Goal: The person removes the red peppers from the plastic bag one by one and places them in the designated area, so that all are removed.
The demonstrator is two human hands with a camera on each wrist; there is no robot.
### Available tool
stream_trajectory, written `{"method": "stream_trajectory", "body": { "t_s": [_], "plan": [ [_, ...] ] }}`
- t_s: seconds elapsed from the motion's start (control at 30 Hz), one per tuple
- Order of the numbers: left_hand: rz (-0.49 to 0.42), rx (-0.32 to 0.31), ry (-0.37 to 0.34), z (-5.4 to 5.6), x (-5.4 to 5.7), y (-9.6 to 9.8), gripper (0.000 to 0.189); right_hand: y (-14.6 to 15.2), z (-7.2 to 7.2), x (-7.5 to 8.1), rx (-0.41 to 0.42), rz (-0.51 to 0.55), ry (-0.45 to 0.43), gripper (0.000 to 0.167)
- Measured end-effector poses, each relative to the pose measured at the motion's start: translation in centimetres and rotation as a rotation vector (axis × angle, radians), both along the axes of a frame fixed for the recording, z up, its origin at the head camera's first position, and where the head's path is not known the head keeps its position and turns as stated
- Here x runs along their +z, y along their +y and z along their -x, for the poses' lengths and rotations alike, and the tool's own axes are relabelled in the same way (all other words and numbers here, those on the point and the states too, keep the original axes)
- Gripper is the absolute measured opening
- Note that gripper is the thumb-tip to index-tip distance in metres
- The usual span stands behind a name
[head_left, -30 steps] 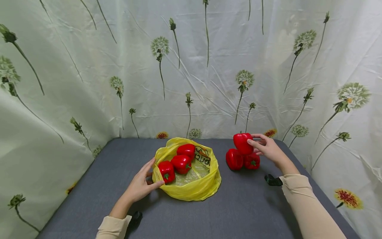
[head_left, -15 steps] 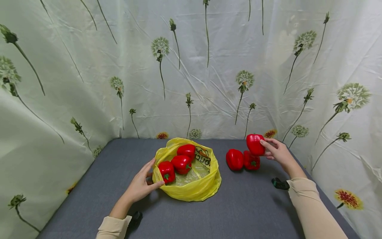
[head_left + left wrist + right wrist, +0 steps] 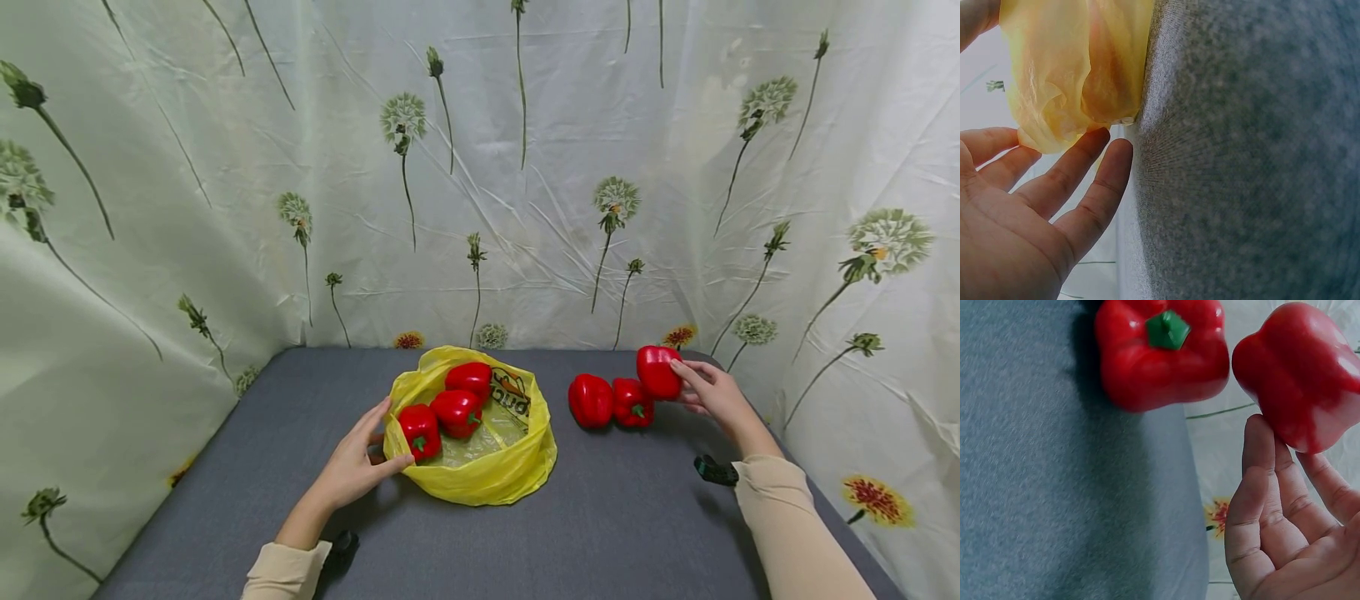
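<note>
My right hand [image 3: 708, 392] holds a red bell pepper [image 3: 658, 372] at its fingertips, just right of two red peppers [image 3: 590, 401] [image 3: 632, 403] lying on the grey table [image 3: 600, 533]. In the right wrist view the held pepper [image 3: 1300, 375] sits against my fingertips [image 3: 1260, 444], close to a pepper with a green stem [image 3: 1160, 356]. My left hand [image 3: 352, 462] rests open against the rim of a yellow plastic bag [image 3: 487, 479] that holds three more red peppers [image 3: 455, 411]. The left wrist view has straight fingers [image 3: 1079, 181] touching the bag [image 3: 1072, 62].
A flower-printed curtain [image 3: 480, 167] closes the table in at the back and on both sides. Black wrist devices [image 3: 716, 471] [image 3: 341, 546] sit by each sleeve. Grey tabletop lies in front of the bag and between bag and loose peppers.
My right hand has carried the pepper rightward and down, from above the two loose peppers to their right side. The left hand and the bag have not moved.
</note>
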State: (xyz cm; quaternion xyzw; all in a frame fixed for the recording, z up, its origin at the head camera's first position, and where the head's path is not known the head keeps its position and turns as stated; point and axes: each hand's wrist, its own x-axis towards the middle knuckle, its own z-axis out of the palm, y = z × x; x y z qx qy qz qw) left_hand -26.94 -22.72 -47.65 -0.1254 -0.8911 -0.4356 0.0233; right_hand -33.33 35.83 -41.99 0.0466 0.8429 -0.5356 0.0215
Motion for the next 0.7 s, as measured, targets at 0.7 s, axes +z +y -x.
{"method": "stream_trajectory", "body": {
  "t_s": [0.7],
  "plan": [
    [0.005,-0.001,0.000,0.1,0.0,0.0,0.104,1.3,-0.7,-1.3,-0.043,0.009,-0.026,0.087]
  ]
}}
